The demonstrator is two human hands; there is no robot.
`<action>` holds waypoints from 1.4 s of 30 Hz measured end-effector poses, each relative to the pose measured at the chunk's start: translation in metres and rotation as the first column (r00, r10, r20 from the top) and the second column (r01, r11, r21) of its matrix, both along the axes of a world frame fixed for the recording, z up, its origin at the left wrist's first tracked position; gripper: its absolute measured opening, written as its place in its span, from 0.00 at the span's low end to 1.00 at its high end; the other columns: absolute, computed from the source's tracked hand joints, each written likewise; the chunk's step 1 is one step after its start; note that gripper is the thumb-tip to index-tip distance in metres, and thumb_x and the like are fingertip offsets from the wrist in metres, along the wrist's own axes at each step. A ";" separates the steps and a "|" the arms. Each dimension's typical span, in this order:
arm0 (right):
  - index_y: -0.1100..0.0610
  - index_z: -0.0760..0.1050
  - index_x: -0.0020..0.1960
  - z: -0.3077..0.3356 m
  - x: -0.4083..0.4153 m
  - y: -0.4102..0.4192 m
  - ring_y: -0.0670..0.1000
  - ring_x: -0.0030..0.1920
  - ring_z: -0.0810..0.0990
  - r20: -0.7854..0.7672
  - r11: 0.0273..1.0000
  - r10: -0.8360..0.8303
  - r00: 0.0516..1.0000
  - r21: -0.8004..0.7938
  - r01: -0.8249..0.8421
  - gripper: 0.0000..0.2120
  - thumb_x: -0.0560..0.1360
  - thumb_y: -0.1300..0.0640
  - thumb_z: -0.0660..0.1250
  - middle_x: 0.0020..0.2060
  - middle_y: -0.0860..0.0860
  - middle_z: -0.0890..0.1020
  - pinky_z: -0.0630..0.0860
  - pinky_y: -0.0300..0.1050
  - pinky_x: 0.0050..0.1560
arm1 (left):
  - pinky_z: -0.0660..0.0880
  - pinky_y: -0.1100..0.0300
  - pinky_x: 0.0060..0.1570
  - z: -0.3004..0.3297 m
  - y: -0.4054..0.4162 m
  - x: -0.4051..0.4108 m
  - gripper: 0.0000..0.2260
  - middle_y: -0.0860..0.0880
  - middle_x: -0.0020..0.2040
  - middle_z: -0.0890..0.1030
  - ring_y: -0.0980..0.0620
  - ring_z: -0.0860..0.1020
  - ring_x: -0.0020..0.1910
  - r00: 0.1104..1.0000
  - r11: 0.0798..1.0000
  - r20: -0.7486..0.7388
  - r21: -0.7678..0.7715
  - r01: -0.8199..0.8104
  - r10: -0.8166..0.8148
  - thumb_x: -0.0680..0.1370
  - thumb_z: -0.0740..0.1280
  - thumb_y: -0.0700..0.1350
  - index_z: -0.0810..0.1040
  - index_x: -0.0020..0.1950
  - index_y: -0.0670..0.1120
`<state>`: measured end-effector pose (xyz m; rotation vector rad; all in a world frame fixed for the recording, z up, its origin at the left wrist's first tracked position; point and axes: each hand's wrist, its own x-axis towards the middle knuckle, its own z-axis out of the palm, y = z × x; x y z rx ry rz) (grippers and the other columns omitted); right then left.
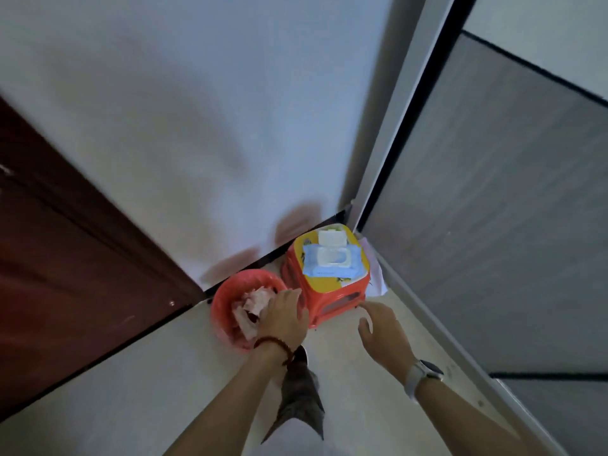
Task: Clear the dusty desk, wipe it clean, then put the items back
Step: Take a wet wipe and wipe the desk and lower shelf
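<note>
The left hand (285,315) is reaching over the rim of the red bin (221,302) on the floor, fingers curled above the crumpled used wipes (251,304); whether it is gripping a wipe cannot be told. The right hand (381,327) is hovering with its fingers spread, grasping nothing, just beside the red stool (324,292). A wet-wipe pack (330,260) is lying on the stool top with its flip lid (332,239) standing up. The desk is not in view. Judged step: disposing of a spent wipe. The next move is likely calling for drawing a fresh wipe or returning to the surface.
</note>
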<state>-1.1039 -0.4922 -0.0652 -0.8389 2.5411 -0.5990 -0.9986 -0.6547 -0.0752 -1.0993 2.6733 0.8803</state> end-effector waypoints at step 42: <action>0.53 0.75 0.31 -0.297 -0.237 -0.170 0.53 0.34 0.77 -0.171 0.792 0.490 0.855 0.497 -0.354 0.10 0.57 0.60 0.76 0.30 0.49 0.78 0.73 0.44 0.33 | 0.64 0.61 0.40 -0.301 -0.097 -0.242 0.09 0.42 0.49 0.80 0.43 0.76 0.47 0.887 0.850 0.013 0.281 -0.446 0.462 0.76 0.64 0.46 0.77 0.53 0.43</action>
